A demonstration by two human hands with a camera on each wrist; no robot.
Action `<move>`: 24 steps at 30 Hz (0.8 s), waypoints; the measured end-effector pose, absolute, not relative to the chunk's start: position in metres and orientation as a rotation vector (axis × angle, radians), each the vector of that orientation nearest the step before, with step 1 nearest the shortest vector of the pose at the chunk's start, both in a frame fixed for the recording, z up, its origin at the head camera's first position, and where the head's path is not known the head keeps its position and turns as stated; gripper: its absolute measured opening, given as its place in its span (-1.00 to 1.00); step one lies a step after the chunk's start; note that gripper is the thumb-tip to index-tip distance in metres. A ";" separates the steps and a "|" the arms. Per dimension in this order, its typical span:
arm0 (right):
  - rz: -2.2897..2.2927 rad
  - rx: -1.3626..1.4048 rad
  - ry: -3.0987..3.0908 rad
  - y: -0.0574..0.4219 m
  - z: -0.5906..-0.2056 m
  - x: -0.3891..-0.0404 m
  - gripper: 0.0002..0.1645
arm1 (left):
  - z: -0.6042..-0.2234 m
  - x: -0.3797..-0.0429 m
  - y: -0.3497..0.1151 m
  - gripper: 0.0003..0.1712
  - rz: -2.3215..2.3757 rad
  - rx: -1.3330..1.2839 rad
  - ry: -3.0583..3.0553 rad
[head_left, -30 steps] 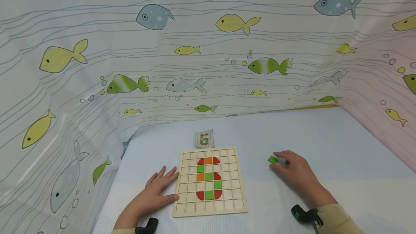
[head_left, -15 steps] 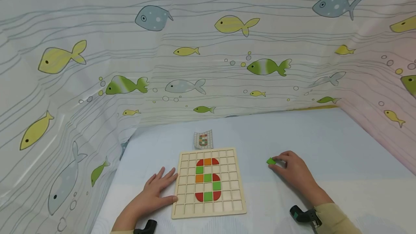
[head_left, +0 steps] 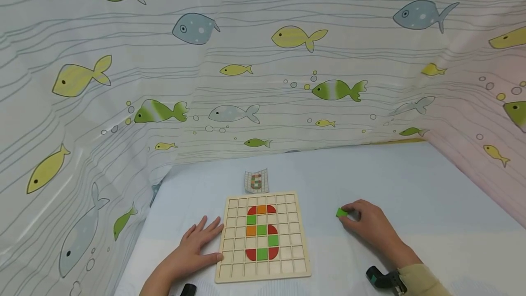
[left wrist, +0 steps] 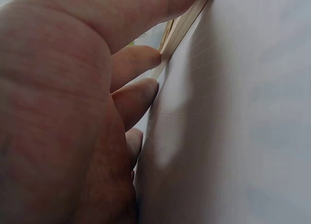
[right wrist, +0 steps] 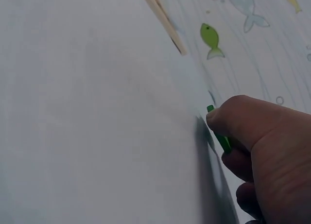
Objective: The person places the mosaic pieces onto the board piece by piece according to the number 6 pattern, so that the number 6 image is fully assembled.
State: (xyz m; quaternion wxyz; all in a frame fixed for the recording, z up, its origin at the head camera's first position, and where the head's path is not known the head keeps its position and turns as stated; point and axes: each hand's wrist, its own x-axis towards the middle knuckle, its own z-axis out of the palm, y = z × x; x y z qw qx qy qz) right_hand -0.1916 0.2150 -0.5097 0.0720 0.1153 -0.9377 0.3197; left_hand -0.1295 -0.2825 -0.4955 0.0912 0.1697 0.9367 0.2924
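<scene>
My right hand (head_left: 371, 225) pinches a green square tile (head_left: 341, 213) between thumb and fingers, to the right of a wooden grid board (head_left: 292, 264). In the right wrist view the tile (right wrist: 224, 143) shows thin and edge-on below the thumb. Red, orange and green tiles fill some cells of the board, forming a curved figure; the red ones have a rounded corner. My left hand (head_left: 191, 252) lies with fingers spread along the board's left side, its thumb at the frame. Seen from the left wrist, the fingertips reach the board's edge (left wrist: 181, 34).
Behind the board lies a small, slightly curled card (head_left: 256, 182) printed with a coloured grid figure. The pale cloth (head_left: 411, 186) covers the table and meets a fish-patterned curtain (head_left: 246, 90) at the back and sides.
The green tile has turned in my right fingers, which stay right of the board. My left hand keeps its place at the board. The head view has tilted up a little.
</scene>
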 end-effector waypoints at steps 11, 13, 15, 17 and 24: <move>0.960 0.513 -2.755 0.195 -0.496 -0.186 -0.75 | -0.497 -0.130 -0.283 -0.04 0.834 0.459 2.796; 0.953 0.556 -2.734 0.191 -0.493 -0.185 -0.75 | -0.496 -0.131 -0.283 -0.04 0.835 0.463 2.798; 0.957 0.604 -2.712 0.187 -0.491 -0.185 -0.74 | -0.496 -0.131 -0.283 -0.04 0.836 0.474 2.799; 0.951 0.646 -2.702 0.181 -0.490 -0.184 -0.75 | -0.495 -0.131 -0.283 -0.04 0.837 0.478 2.799; 0.947 0.765 -2.696 0.156 -0.486 -0.182 -0.75 | -0.497 -0.129 -0.285 -0.04 0.845 0.486 2.798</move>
